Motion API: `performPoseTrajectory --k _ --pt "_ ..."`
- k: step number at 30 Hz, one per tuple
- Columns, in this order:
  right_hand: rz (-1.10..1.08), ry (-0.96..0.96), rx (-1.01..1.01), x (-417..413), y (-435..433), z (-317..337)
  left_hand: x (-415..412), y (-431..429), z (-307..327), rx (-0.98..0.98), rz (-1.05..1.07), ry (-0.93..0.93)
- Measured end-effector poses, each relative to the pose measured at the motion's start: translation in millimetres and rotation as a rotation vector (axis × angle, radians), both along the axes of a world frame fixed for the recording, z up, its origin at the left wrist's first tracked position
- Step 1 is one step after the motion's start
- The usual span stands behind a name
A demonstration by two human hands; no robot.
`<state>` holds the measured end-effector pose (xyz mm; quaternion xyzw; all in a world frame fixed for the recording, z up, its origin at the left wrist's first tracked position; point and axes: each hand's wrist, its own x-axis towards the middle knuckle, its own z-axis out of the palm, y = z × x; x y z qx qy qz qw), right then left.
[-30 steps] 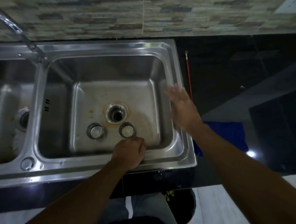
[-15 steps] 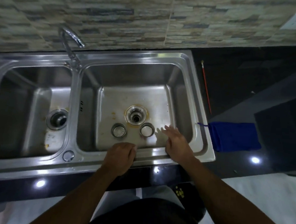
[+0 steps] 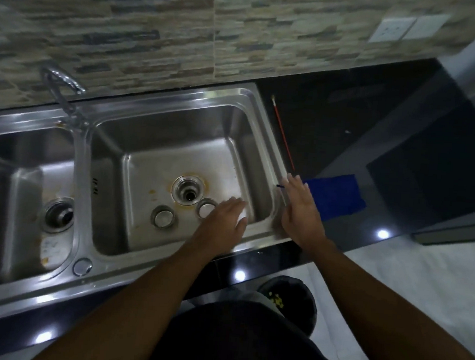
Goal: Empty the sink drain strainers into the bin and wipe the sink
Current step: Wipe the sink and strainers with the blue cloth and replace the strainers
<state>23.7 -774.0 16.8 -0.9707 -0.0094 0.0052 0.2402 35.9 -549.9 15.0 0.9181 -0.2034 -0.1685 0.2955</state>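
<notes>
Double steel sink [image 3: 264, 142], set in a dark counter [image 3: 333, 124]; tap [image 3: 60, 86] at the back, over the divider.

Right basin: open drain [image 3: 188, 193] ringed with orange stain. Two strainers lie loose on the basin floor in front of it, both out of their drains. Left strainer [image 3: 163, 216] stands clear; right strainer [image 3: 205, 208] sits just beside the drain, touching or nearly touching the fingertips of the left hand.

Left basin: drain [image 3: 59, 214] open, brownish marks on the floor near it.

Left hand [image 3: 225, 221]: reaching down into the right basin, fingers loosely spread, gripping nothing; it partly covers the right strainer's near edge.

Right hand [image 3: 301, 212]: flat and open, palm down on the sink's right rim, fingers stretched toward the cloth, holding nothing.

Cloth [image 3: 335, 196]: blue, flat on the counter just right of the sink, its near edge beside the right fingertips. A thin red stick [image 3: 283, 132] lies on the counter behind it.

Bin [image 3: 292, 301]: dark, on the floor below the counter edge, yellow scraps visible inside; partly hidden by the person's body.

Step in hand, as judged: both strainers look bare and bright, and the bin already holds scraps, so emptying appears done; the wiping appears about to start. Whether the strainers are fully clean is too small to tell.

Next move calls for: the right hand to close on the cloth and carry it into the basin; the left to lift the strainers aside or reseat them, so the stained ring round the drain can be wiped.
</notes>
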Motion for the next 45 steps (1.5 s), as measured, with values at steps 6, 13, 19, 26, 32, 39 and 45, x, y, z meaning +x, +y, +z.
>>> performPoseTrajectory --k 6,13,19,26,32,39,45 --pt "-0.099 0.144 -0.088 0.8 -70.1 -1.9 16.3 -85.3 7.2 -0.014 -0.155 -0.054" --pt "0.196 0.188 -0.318 -5.0 -142.3 -18.0 30.8 -156.4 -1.8 0.186 -0.345 -0.092" --pt "0.292 0.180 -0.391 8.5 -172.4 -28.6 34.7 -188.7 -11.9 0.389 -0.346 -0.041" --pt "0.323 0.155 -0.381 8.1 -181.8 -35.9 42.2 -194.6 -28.3 0.475 -0.356 -0.107" --pt "0.187 0.102 -0.390 17.7 -152.9 -23.1 61.2 -182.1 -17.4 0.353 -0.402 -0.237" --pt "0.193 0.071 -0.223 21.0 -106.8 -9.3 46.1 -126.6 -11.9 0.235 -0.275 -0.208" --pt "0.207 0.071 -0.111 23.9 -57.4 27.7 39.6 -32.1 -5.8 0.242 -0.061 -0.138"
